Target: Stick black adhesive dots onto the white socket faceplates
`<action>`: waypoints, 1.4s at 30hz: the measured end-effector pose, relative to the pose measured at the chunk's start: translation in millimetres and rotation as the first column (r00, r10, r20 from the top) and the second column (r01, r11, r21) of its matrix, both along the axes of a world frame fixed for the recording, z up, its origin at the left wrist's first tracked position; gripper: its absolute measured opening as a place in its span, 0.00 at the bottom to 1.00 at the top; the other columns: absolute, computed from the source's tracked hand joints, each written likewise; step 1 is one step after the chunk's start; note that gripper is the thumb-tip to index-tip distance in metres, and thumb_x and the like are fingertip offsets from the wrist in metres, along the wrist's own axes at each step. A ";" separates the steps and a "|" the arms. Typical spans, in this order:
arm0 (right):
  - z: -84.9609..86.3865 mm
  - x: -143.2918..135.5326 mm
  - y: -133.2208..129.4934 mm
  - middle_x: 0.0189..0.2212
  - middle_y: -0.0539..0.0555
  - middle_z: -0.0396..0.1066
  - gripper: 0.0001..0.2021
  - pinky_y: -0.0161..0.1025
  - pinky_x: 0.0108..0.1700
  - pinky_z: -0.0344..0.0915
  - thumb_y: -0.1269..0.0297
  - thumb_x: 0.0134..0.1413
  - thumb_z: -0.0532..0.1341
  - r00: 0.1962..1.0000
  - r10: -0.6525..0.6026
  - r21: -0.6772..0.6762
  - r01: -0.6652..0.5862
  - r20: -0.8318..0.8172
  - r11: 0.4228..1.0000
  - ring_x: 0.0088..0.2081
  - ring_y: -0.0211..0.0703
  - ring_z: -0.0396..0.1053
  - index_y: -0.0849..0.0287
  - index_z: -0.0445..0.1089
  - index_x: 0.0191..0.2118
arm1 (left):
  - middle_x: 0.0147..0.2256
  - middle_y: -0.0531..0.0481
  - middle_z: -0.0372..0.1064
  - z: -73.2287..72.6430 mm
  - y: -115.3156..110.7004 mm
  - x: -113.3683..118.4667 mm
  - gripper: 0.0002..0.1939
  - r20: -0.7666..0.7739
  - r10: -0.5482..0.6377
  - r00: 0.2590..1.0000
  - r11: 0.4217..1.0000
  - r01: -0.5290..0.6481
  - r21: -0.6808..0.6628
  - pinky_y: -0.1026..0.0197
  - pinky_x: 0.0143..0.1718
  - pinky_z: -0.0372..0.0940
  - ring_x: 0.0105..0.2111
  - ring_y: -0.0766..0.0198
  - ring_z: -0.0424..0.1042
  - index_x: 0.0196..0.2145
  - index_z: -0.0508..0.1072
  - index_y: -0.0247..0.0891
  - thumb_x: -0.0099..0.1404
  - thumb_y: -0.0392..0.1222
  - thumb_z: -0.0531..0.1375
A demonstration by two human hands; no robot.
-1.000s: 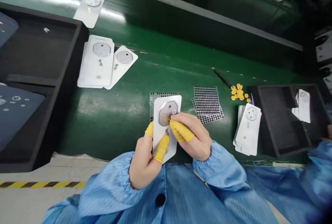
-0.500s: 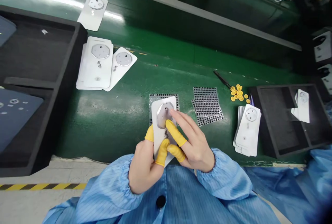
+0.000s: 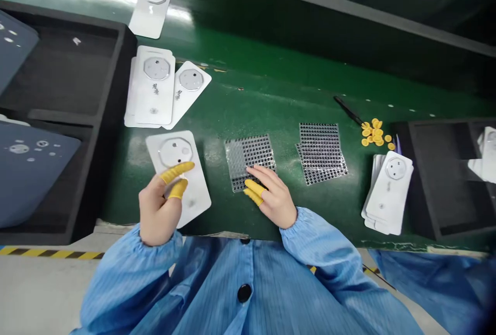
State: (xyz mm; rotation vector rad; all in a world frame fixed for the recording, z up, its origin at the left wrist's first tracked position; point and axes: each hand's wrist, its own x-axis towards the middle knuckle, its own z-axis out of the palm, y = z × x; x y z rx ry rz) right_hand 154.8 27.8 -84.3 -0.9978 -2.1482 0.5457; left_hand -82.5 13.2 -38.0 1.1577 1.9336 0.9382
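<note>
Across a green bench (image 3: 248,97), a black tray (image 3: 103,138) stands at left, just beside a stack (image 3: 165,102) of white panels whose loose overlap could slide if bumped. Below the stack, a single panel (image 3: 196,185) lies askew near the bench's front edge, where a brushing sleeve (image 3: 127,268) could nudge it off. The left hand (image 3: 158,208) is spread loosely over it, gripping nothing that shows; a careless press could smudge its octagonal plate (image 3: 175,152). The right hand (image 3: 273,198) reaches over the lower edge of a clear sheet (image 3: 237,159), fingers slightly bent; whether they pinch anything cannot be told. A sharp tug could crease the sheet or drag it askew. Its black dots (image 3: 260,151) look tiny and close-set, so a hurried touch could dislodge a neighbour unnoticed.
</note>
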 end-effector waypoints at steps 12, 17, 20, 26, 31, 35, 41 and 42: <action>5.3 1.6 4.1 0.43 0.60 0.74 0.13 0.47 0.47 0.75 0.76 0.57 0.59 0.963 -0.189 0.034 0.199 -0.191 0.979 0.48 0.45 0.73 0.58 0.68 0.47 | 0.40 0.38 0.78 -4.8 5.2 39.3 0.25 0.222 -0.143 0.965 0.971 0.180 -0.160 0.48 0.48 0.65 0.43 0.45 0.74 0.40 0.80 0.30 0.56 0.56 0.62; 8.8 -0.7 -3.1 0.45 0.62 0.74 0.18 0.50 0.45 0.75 0.78 0.55 0.59 0.980 -0.035 0.103 0.056 -0.194 0.993 0.50 0.49 0.71 0.61 0.66 0.51 | 0.33 0.42 0.79 -4.5 8.0 54.8 0.23 0.581 -0.022 0.813 0.977 0.141 -0.160 0.53 0.41 0.71 0.37 0.50 0.77 0.32 0.80 0.31 0.47 0.55 0.70; 10.5 -0.2 -5.5 0.45 0.62 0.74 0.16 0.49 0.46 0.75 0.77 0.57 0.58 0.983 0.039 0.024 -0.035 -0.182 0.999 0.50 0.48 0.71 0.62 0.67 0.51 | 0.32 0.42 0.79 -10.2 9.8 63.0 0.22 0.617 -0.006 0.787 0.980 0.127 -0.152 0.54 0.41 0.72 0.35 0.53 0.77 0.32 0.80 0.32 0.47 0.54 0.71; 24.3 -7.3 5.7 0.42 0.58 0.73 0.10 0.43 0.43 0.73 0.73 0.57 0.60 0.974 -0.076 -0.136 0.048 -0.212 0.990 0.43 0.42 0.72 0.59 0.72 0.44 | 0.32 0.43 0.80 -15.9 8.5 63.7 0.20 0.647 -0.007 0.762 0.983 0.125 -0.136 0.55 0.39 0.73 0.33 0.54 0.78 0.30 0.80 0.33 0.48 0.53 0.70; 26.6 -8.9 10.8 0.42 0.61 0.72 0.10 0.45 0.43 0.74 0.77 0.58 0.56 0.998 0.033 -0.029 -0.034 -0.054 0.999 0.45 0.45 0.70 0.62 0.70 0.42 | 0.33 0.43 0.80 -15.7 4.7 62.6 0.17 0.602 -0.031 0.798 0.982 0.135 -0.129 0.54 0.38 0.73 0.34 0.53 0.78 0.32 0.81 0.32 0.52 0.50 0.68; 19.5 -8.8 5.9 0.46 0.64 0.71 0.14 0.48 0.47 0.74 0.80 0.57 0.52 0.998 0.061 0.068 -0.061 0.004 0.996 0.51 0.47 0.69 0.64 0.67 0.47 | 0.38 0.43 0.79 -15.9 2.6 61.4 0.13 0.532 -0.065 0.844 0.986 0.138 -0.099 0.53 0.44 0.71 0.39 0.51 0.77 0.34 0.81 0.34 0.52 0.44 0.68; 0.3 -19.8 6.8 0.40 0.61 0.73 0.09 0.39 0.44 0.74 0.75 0.58 0.55 0.989 -0.086 -0.018 0.085 -0.120 0.996 0.44 0.42 0.73 0.63 0.68 0.43 | 0.39 0.42 0.78 -25.7 2.9 62.9 0.12 0.472 -0.144 0.870 0.975 0.207 -0.083 0.52 0.45 0.70 0.40 0.50 0.76 0.34 0.81 0.34 0.53 0.43 0.67; -1.7 -20.5 8.6 0.39 0.60 0.73 0.08 0.37 0.41 0.74 0.74 0.59 0.55 0.984 -0.128 -0.044 0.123 -0.125 0.991 0.42 0.40 0.73 0.63 0.68 0.43 | 0.38 0.42 0.78 -27.2 3.6 60.1 0.12 0.466 -0.152 0.872 0.973 0.214 -0.083 0.53 0.44 0.71 0.40 0.50 0.76 0.33 0.81 0.34 0.52 0.44 0.67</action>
